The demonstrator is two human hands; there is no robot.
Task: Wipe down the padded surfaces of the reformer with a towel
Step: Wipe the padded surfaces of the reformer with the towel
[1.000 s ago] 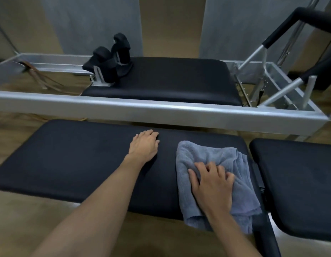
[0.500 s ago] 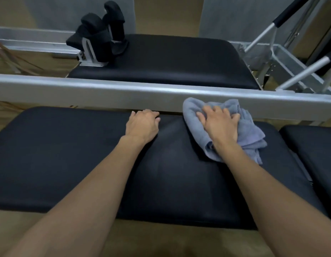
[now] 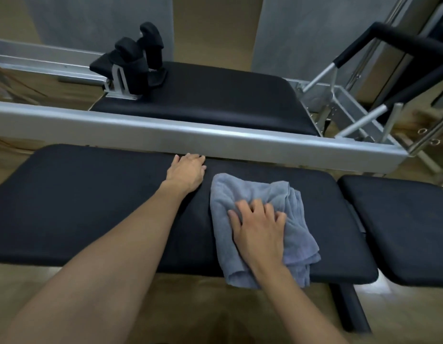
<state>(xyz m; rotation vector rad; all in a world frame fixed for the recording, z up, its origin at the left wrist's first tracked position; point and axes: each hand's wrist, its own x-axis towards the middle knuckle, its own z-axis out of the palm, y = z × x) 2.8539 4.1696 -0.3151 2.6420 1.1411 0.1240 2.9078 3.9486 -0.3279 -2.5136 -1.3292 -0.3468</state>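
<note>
A long black padded bench [image 3: 91, 207] lies across the front. On its right half sits a crumpled grey-blue towel [image 3: 285, 194], hanging slightly over the near edge. My right hand [image 3: 260, 229] presses flat on the towel, fingers curled into the cloth. My left hand [image 3: 188, 170] rests palm down on the pad just left of the towel, fingertips at the far edge by the silver rail. Behind the rail is the reformer's black padded carriage [image 3: 215, 98] with two black shoulder rests [image 3: 133, 65].
A silver frame rail [image 3: 215, 140] runs across between bench and carriage. A second black pad [image 3: 401, 227] sits to the right with a narrow gap. The footbar with black padding [image 3: 401, 45] and metal struts stands at the far right. Wooden floor lies below.
My right hand has pulled the towel back from the far edge by the rail toward the near edge of the pad. My left hand has stayed planted on the pad.
</note>
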